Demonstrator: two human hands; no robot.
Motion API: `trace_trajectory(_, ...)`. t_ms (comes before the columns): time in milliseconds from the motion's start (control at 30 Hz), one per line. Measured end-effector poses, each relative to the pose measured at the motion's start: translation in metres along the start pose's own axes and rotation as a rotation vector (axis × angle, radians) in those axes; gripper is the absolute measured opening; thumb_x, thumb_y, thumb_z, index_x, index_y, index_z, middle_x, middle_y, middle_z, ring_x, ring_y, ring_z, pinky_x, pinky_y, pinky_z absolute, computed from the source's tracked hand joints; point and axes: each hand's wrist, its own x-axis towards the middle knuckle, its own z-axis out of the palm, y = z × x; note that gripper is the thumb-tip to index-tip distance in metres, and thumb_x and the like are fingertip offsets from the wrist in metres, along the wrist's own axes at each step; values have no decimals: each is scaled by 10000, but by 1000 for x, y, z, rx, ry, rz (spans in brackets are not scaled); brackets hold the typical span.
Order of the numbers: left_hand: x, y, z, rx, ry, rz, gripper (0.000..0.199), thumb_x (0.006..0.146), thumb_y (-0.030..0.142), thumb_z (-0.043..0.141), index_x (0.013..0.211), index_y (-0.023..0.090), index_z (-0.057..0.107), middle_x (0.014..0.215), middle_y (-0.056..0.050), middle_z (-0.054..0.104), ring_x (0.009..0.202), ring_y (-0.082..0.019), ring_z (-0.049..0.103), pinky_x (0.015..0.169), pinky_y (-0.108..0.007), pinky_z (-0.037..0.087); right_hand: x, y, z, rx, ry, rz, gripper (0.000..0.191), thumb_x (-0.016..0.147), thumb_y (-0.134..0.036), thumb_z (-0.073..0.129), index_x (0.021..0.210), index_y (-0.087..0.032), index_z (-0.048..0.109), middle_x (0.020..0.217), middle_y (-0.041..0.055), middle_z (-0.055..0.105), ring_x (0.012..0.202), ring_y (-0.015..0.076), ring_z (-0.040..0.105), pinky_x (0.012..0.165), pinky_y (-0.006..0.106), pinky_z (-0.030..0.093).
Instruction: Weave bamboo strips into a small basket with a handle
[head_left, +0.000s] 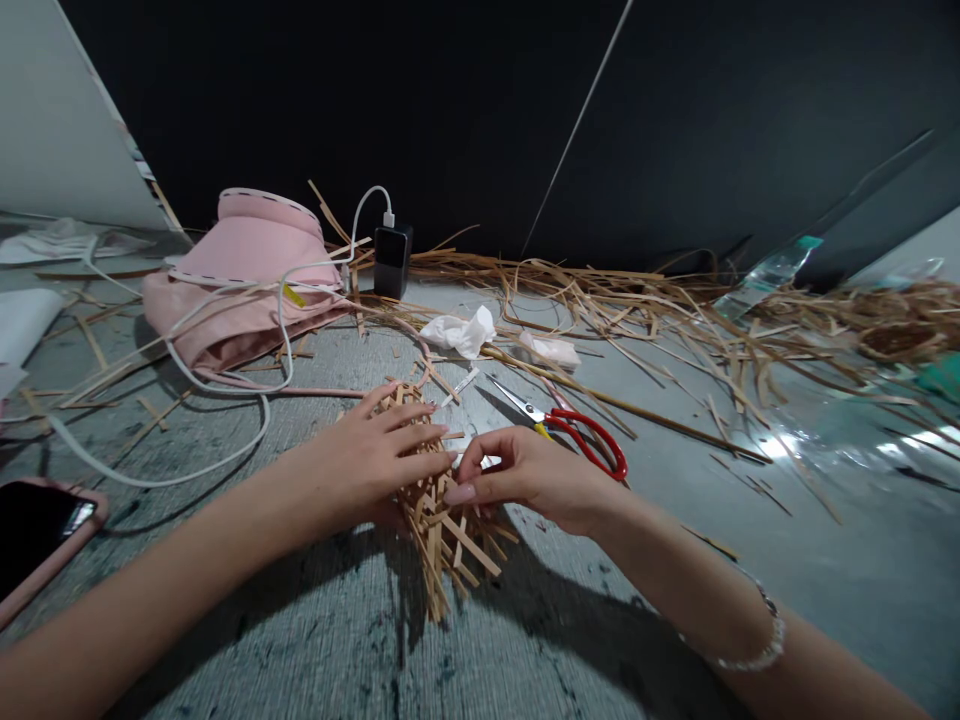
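Note:
A small woven piece of flat tan strips (433,508) sits on the grey surface in front of me, its loose strip ends fanning towards me. My left hand (386,447) is laid over its upper left side, fingers across the weave and holding it; the thumb is mostly hidden. At the right side of the weave, my right hand (517,475) is closed in a pinch, thumb against forefinger, at a strip end. The exact strip between those fingertips is partly hidden. Just beyond my right hand lie red-handled scissors (581,432), blades pointing away to the left.
A pink visor hat (259,245), a white cable (225,480) and a black power bank (392,262) are at back left. A phone (45,540) lies left. Crumpled tissue (461,332), a long cane (637,405), heaped loose strips (600,290) and a plastic bottle (769,278) lie beyond.

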Motion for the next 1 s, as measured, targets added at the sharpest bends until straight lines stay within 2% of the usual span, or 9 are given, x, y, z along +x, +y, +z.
trace_trajectory(167,-1,0,0,-8,-26,1,618,674,396,794,1209,244,524,1281,-82,605,1236,-316,489,1101,-538,191,-3,-4,-2,-40,-8,64,251,523,-303,857,594,-154,669,621,-14,658,591,70,563,606,205,429)
trace_trajectory(300,-1,1,1,6,-24,1,615,698,389,777,1234,247,509,1286,-84,600,1247,-313,477,1104,-535,186,-1,-4,2,-16,18,100,198,514,-221,822,542,-158,637,569,-28,618,539,58,508,537,187,380)
trace_trajectory(433,0,1,1,-4,-1,-8,573,716,380,766,1215,244,520,1272,-80,610,1233,-316,488,1098,-542,195,3,-2,7,-4,62,108,100,515,-134,691,485,-153,597,513,-29,554,485,48,427,484,185,315)
trace_trajectory(600,1,2,0,-2,5,14,477,767,325,722,1192,230,527,1279,-84,604,1236,-319,486,1087,-553,211,9,2,8,9,85,97,119,488,-127,636,434,-162,536,436,-46,481,434,51,378,443,203,268)
trace_trajectory(767,3,3,-1,27,17,39,342,850,238,610,1181,211,526,1267,-94,610,1220,-327,500,1059,-573,250,12,4,8,-38,65,94,87,495,-136,633,436,-153,572,418,-34,477,420,56,371,420,224,224)
trace_trajectory(867,3,4,-1,44,24,45,315,873,208,561,1186,199,526,1258,-105,614,1210,-335,507,1043,-589,263,12,4,8,-62,61,81,149,479,-127,667,419,-164,536,418,-47,461,428,52,368,427,224,231)
trace_trajectory(1000,3,4,-1,16,25,42,332,869,241,574,1197,212,528,1261,-98,614,1213,-337,502,1045,-595,254,10,4,4,-82,59,82,195,491,-144,723,475,-167,530,478,-40,516,466,55,421,454,211,293)
